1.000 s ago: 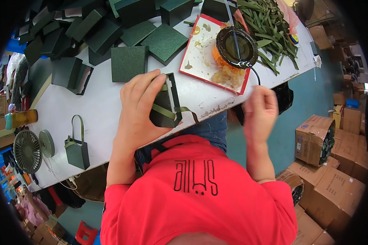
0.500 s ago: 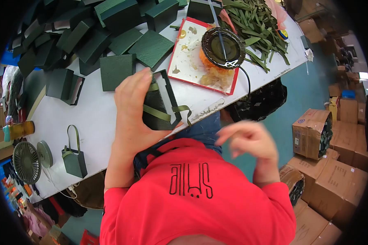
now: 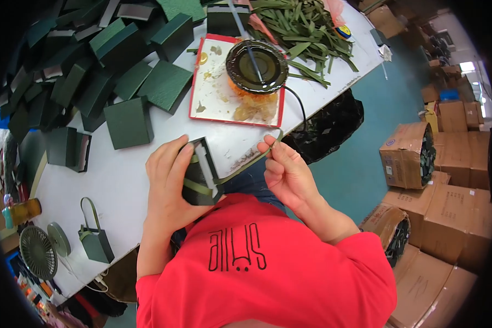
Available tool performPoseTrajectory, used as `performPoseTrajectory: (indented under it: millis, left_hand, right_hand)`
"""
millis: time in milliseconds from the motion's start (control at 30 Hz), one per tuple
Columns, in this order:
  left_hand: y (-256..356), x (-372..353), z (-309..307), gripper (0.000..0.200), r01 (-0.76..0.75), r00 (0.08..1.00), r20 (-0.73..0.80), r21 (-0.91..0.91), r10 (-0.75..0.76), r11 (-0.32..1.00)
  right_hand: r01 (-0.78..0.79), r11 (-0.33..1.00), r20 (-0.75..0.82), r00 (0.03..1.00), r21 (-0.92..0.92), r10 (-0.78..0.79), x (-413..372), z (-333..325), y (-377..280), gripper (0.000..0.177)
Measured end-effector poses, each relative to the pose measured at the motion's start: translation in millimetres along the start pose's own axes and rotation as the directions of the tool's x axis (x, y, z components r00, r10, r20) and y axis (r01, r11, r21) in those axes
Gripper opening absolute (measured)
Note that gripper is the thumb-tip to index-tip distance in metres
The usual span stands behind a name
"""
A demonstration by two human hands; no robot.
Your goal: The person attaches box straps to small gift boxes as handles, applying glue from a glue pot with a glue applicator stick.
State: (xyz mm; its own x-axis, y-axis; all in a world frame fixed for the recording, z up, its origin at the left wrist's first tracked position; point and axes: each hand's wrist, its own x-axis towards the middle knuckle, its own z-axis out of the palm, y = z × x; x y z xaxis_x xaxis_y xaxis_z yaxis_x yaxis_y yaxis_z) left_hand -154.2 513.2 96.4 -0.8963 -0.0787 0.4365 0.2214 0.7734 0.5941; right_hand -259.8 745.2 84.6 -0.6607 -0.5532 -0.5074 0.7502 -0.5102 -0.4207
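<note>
My left hand (image 3: 169, 177) is wrapped round a small dark green box (image 3: 201, 174) near the front edge of the table. A pale inner face shows along the box's side. From the box a green ribbon (image 3: 245, 165) stretches to the right, and my right hand (image 3: 285, 169) pinches it close to its far end between thumb and fingers. Behind the hands stands a black pot of brownish liquid (image 3: 257, 66) with a stick in it, on a stained white board with a red edge (image 3: 213, 82).
Many green boxes (image 3: 128, 123) are piled at the back left. Cut green ribbons (image 3: 311, 33) lie in a heap at the back. A finished-looking box with a ribbon loop (image 3: 97, 245) and a small fan (image 3: 38, 251) stand at left. Cardboard cartons (image 3: 448, 210) are stacked on the right.
My right hand has moved up and left and now pinches the ribbon, which is drawn out to the right. The view has shifted, and the box in my left hand sits lower in it.
</note>
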Motion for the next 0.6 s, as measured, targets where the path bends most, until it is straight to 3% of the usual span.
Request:
performPoseTrajectory:
  millis: [167, 367, 600]
  left_hand:
    - [-9, -17, -6, 0.105, 0.090, 0.994, 0.053, 0.069, -0.094, 0.994]
    - [-14, -24, -13, 0.106, 0.140, 0.986, 0.076, 0.132, -0.150, 0.981]
    - [-11, -18, -10, 0.102, 0.124, 0.985, 0.106, 0.132, -0.139, 0.983]
  right_hand:
    - [0.201, 0.979, -0.060, 0.978, 0.016, -0.200, 9, -6, -14, 0.028]
    - [0.365, 0.925, -0.040, 0.928, -0.108, -0.371, 22, -3, -19, 0.027]
    - [0.416, 0.827, 0.068, 0.903, -0.379, -0.424, 42, -2, -29, 0.019]
